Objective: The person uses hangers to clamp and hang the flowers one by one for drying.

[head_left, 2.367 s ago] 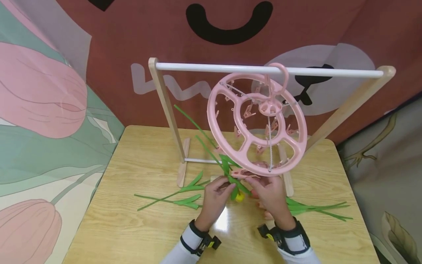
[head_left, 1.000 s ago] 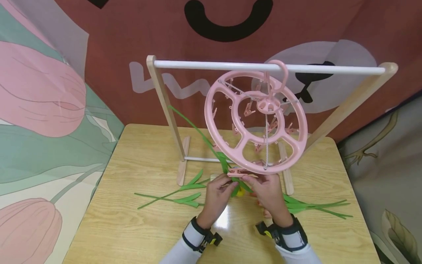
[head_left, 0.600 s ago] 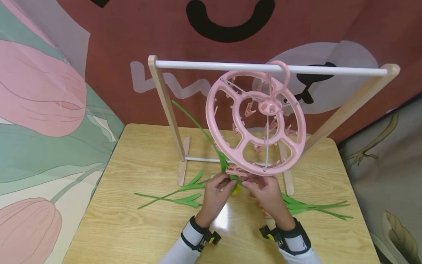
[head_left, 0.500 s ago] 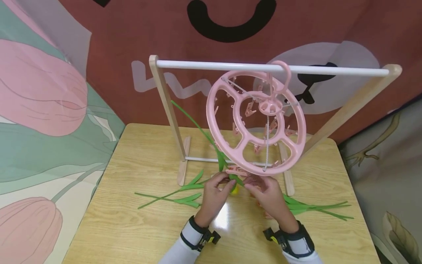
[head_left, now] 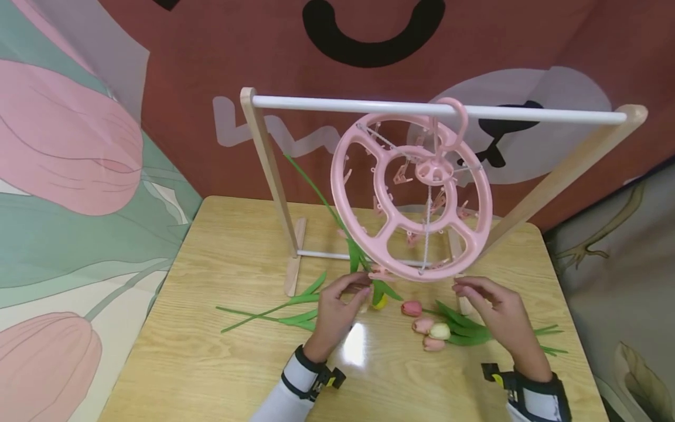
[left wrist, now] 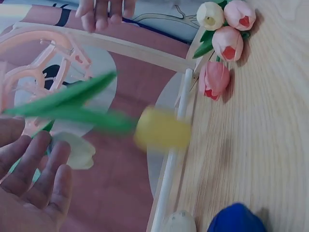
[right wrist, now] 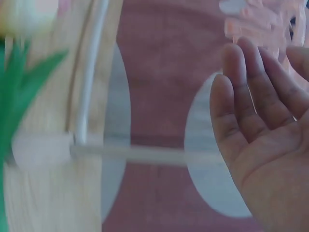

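A pink round clip hanger (head_left: 340,187) hangs by its hook from the white rod (head_left: 369,107) of a wooden rack. A yellow tulip (head_left: 381,301) dangles head-down from a clip at the hanger's lower edge, its green stem slanting up and left. My left hand (head_left: 352,293) is just left of the tulip's leaves; in the left wrist view its fingers (left wrist: 36,179) are straight beside the blurred yellow tulip (left wrist: 161,128) and grip nothing. My right hand (head_left: 477,296) hovers open above the tulips lying at right, palm showing (right wrist: 260,125).
Several pink and cream tulips (head_left: 427,328) lie on the wooden table (head_left: 221,363) with their stems pointing right. Loose green stems (head_left: 285,310) lie left of my left hand. The rack's feet stand mid-table. Printed fabric hangs behind and on both sides.
My right hand let go at the hanger's lower clip and moved right, uncovering the tulips on the table. The yellow tulip now hangs from the clip. The left hand stayed.
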`<state>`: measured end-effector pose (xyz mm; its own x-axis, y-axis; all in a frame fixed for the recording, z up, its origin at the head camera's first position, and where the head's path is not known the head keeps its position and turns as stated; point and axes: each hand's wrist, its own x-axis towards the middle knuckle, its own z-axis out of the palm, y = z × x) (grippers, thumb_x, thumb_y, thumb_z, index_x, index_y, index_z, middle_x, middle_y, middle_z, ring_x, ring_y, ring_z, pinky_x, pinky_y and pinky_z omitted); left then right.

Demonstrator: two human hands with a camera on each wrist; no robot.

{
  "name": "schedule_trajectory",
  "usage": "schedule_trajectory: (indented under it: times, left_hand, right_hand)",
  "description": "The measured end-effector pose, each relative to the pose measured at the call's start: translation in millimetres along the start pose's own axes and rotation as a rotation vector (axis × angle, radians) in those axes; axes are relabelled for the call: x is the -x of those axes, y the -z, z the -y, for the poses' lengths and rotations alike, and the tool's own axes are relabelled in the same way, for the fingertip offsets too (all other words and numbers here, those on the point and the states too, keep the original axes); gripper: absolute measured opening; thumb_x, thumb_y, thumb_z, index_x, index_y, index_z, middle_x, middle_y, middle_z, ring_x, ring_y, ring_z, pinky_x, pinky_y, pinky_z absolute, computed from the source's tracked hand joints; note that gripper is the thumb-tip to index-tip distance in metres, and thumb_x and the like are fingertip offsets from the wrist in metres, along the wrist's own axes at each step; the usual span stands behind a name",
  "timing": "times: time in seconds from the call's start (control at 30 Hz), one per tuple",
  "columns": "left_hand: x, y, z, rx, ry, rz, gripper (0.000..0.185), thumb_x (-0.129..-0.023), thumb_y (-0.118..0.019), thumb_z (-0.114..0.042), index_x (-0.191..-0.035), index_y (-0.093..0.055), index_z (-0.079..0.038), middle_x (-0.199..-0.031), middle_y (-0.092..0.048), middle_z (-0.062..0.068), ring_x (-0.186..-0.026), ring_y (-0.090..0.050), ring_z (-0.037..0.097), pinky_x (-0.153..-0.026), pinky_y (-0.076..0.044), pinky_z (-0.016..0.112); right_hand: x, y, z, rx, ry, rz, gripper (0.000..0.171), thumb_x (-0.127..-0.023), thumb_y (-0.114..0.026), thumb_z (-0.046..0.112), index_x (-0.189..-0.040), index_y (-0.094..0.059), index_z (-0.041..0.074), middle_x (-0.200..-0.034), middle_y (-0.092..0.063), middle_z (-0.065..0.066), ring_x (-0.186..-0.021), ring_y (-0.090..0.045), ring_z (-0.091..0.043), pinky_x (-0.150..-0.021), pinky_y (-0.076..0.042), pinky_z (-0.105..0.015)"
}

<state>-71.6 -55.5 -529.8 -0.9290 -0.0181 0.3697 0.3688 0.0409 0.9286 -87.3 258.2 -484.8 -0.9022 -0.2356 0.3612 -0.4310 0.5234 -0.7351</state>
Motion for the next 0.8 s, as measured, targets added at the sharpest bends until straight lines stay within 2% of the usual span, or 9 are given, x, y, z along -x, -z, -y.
schedule_trajectory:
  times: [0.13, 0.27, 0.43, 0.57, 0.67, 0.7, 0.8]
  left_hand:
    - [1.9, 11.3, 3.2, 0.014, 0.012, -0.023, 0.025, -0.094, -0.071, 0.001, -0.119, -0.071, 0.003, -0.107, -0.077, 0.018, -0.095, -0.074, 0.027, -0.083, -0.063, 0.03]
    - [5.6, 31.5, 4.9, 0.0, 0.05, -0.069, 0.021, -0.097, -0.069, -0.002, -0.117, -0.07, 0.004, -0.105, -0.077, 0.019, -0.093, -0.074, 0.029, -0.081, -0.062, 0.025]
    - [11.6, 67.9, 10.4, -0.124, 0.118, -0.094, 0.021, -0.1, -0.067, -0.007, -0.119, -0.071, 0.0, -0.109, -0.076, 0.017, -0.099, -0.072, 0.031, -0.082, -0.063, 0.029]
    - [16.9, 100.8, 15.4, -0.291, 0.219, -0.057, 0.025, -0.102, -0.065, -0.008, -0.126, -0.069, -0.005, -0.115, -0.075, 0.017, -0.107, -0.07, 0.027, -0.086, -0.062, 0.039]
    - [21.2, 120.7, 18.7, -0.45, 0.293, 0.005, 0.031, -0.1, -0.066, -0.006, -0.131, -0.066, -0.004, -0.12, -0.073, 0.016, -0.112, -0.068, 0.029, -0.091, -0.06, 0.048]
    - [22.9, 125.9, 19.9, -0.505, 0.309, 0.028, 0.033, -0.1, -0.067, -0.005, -0.133, -0.065, -0.003, -0.121, -0.072, 0.017, -0.114, -0.068, 0.031, -0.093, -0.059, 0.051]
    - [28.2, 137.2, 23.7, -0.67, 0.323, 0.085, 0.038, -0.096, -0.07, -0.002, -0.134, -0.064, 0.0, -0.123, -0.071, 0.017, -0.118, -0.065, 0.036, -0.095, -0.058, 0.055]
  right_hand:
    - [-0.4, 13.2, -6.9, 0.087, 0.002, -0.066, 0.025, -0.096, -0.065, -0.009, -0.117, -0.073, 0.002, -0.098, -0.077, -0.002, -0.095, -0.065, 0.014, -0.086, -0.049, -0.001]
    - [-0.5, 17.6, -10.0, 0.13, -0.022, -0.09, 0.023, -0.098, -0.065, -0.004, -0.119, -0.072, 0.002, -0.103, -0.075, 0.002, -0.098, -0.062, 0.017, -0.084, -0.048, 0.001]
    - [-0.3, 16.9, -14.2, 0.155, -0.041, -0.103, 0.023, -0.098, -0.066, -0.003, -0.12, -0.072, 0.002, -0.108, -0.075, -0.012, -0.103, -0.056, 0.02, -0.086, -0.045, 0.003]
    - [0.1, 11.7, -22.3, 0.209, 0.003, -0.114, 0.028, -0.094, -0.069, -0.006, -0.122, -0.069, -0.001, -0.113, -0.072, -0.018, -0.109, -0.052, 0.019, -0.093, -0.039, 0.005]
    - [1.5, 7.1, -28.7, 0.285, 0.031, -0.111, 0.034, -0.092, -0.071, -0.006, -0.125, -0.066, -0.002, -0.12, -0.07, -0.019, -0.115, -0.06, -0.001, -0.098, -0.033, 0.004]
    - [2.4, 5.6, -30.5, 0.319, 0.036, -0.108, 0.037, -0.091, -0.072, -0.005, -0.127, -0.065, -0.002, -0.122, -0.069, -0.019, -0.117, -0.061, -0.01, -0.101, -0.035, 0.001]
    - [4.8, 0.7, -34.3, 0.387, 0.049, -0.086, 0.041, -0.088, -0.075, -0.005, -0.127, -0.064, -0.004, -0.127, -0.066, -0.022, -0.119, -0.06, -0.039, -0.109, -0.048, -0.028]
